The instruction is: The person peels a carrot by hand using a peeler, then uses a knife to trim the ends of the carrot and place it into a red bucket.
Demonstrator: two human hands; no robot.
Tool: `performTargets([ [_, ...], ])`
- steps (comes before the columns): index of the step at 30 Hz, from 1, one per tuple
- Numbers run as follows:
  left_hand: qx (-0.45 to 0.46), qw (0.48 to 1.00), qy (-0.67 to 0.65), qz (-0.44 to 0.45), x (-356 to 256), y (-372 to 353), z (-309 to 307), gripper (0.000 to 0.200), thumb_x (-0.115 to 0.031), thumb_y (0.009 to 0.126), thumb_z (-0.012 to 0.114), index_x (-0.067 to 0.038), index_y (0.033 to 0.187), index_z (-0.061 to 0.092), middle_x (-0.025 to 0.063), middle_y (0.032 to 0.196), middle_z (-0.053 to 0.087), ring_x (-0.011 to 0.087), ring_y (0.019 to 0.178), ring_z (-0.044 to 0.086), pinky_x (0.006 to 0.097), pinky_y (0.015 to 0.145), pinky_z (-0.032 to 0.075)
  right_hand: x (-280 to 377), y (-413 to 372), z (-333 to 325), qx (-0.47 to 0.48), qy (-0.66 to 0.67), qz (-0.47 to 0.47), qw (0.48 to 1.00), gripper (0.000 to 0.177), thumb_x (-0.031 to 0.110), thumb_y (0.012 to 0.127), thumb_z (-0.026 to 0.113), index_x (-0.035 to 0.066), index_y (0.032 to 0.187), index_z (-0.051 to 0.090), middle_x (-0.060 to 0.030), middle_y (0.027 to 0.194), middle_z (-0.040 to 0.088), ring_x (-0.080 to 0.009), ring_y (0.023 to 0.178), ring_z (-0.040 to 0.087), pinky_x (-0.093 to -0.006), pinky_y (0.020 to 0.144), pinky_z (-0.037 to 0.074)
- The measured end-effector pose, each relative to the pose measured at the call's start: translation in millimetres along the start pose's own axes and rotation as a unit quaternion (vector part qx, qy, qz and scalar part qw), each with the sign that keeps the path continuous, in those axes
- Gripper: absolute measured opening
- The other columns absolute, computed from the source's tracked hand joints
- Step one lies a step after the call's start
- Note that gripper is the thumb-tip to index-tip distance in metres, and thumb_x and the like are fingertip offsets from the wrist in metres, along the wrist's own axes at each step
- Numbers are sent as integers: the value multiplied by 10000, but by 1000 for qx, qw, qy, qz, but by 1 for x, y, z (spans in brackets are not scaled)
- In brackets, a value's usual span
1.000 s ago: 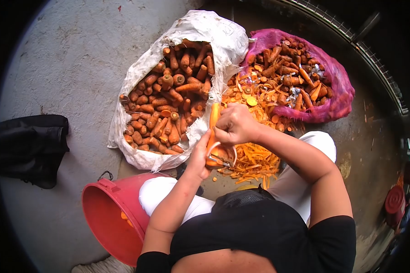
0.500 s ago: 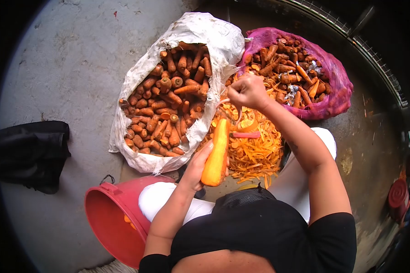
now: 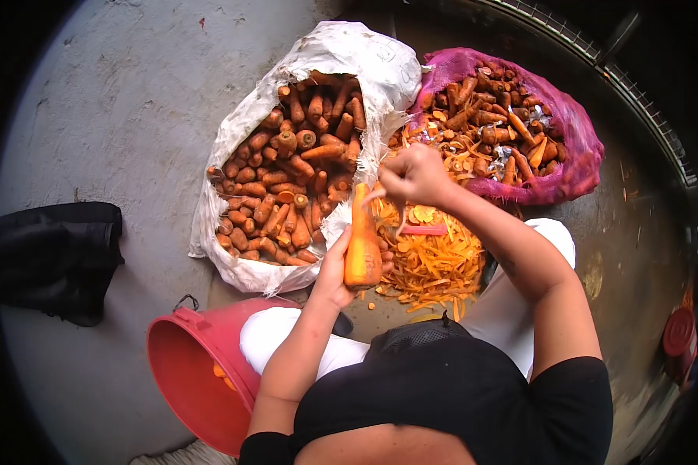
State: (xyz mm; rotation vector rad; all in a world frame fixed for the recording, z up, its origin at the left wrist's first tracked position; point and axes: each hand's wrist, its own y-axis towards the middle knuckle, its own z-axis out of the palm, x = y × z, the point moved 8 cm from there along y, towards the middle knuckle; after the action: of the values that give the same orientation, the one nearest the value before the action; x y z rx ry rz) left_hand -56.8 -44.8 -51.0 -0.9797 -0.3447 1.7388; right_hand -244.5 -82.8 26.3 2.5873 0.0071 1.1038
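Observation:
My left hand (image 3: 336, 271) is closed round a large carrot (image 3: 362, 248), its narrow end tilted up and away from me. Most of the carrot is bright, peeled orange; a duller, rougher patch shows at its thick end. Just beyond its narrow end is my right hand (image 3: 417, 174), in a fist round what looks like a pale Y-shaped peeler (image 3: 400, 208), blurred and partly hidden by the fingers. Beneath both hands lies a heap of orange peelings (image 3: 438, 267). A pink strip-like object (image 3: 425, 230), perhaps a handle, rests on the heap.
A white sack (image 3: 217, 209) full of unpeeled carrots gapes at the back left. Behind the heap stands a pink mesh sack (image 3: 578, 147) with carrots and scraps. A red bucket (image 3: 180, 372) with some orange pieces tilts by my left knee. Dark cloth (image 3: 58, 260) lies far left.
My right hand has come slightly lower and nearer the carrot. The carrot has moved up a little and turned, so a rougher patch on its thick end now shows.

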Motion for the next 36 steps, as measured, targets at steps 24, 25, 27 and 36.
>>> performTargets([
  [24, 2, 1000, 1, 2, 2, 7, 11, 430, -388, 1001, 327, -15, 1048, 536, 133, 860, 652, 234, 709, 670, 378, 585, 579, 65, -29, 22, -20, 52, -214, 975, 296, 181, 673, 599, 116, 455, 409, -44, 462, 448, -240, 465, 462, -367, 486, 329],
  [25, -2, 1000, 7, 8, 0, 6, 10, 430, -393, 1000, 327, -20, 1058, 533, 133, 867, 649, 238, 702, 669, 371, 579, 580, 66, -29, 22, -23, 55, -216, 975, 294, 182, 678, 595, 114, 452, 421, -48, 459, 453, -239, 455, 466, -366, 479, 338],
  [27, -10, 1000, 21, 20, -4, 4, 12, 431, -402, 998, 328, -29, 1079, 527, 133, 881, 642, 247, 688, 666, 358, 568, 580, 67, -28, 22, -28, 61, -220, 973, 291, 183, 687, 587, 109, 444, 444, -55, 451, 463, -235, 433, 475, -364, 465, 357],
  [36, 75, 994, 72, -29, 11, -13, 13, 421, -422, 992, 354, -58, 1161, 482, 142, 879, 605, 259, 646, 648, 354, 522, 562, -8, -3, -5, -72, -35, -63, 995, 289, 219, 715, 558, 56, 478, 536, -117, 479, 500, -268, 441, 524, -365, 453, 416],
])
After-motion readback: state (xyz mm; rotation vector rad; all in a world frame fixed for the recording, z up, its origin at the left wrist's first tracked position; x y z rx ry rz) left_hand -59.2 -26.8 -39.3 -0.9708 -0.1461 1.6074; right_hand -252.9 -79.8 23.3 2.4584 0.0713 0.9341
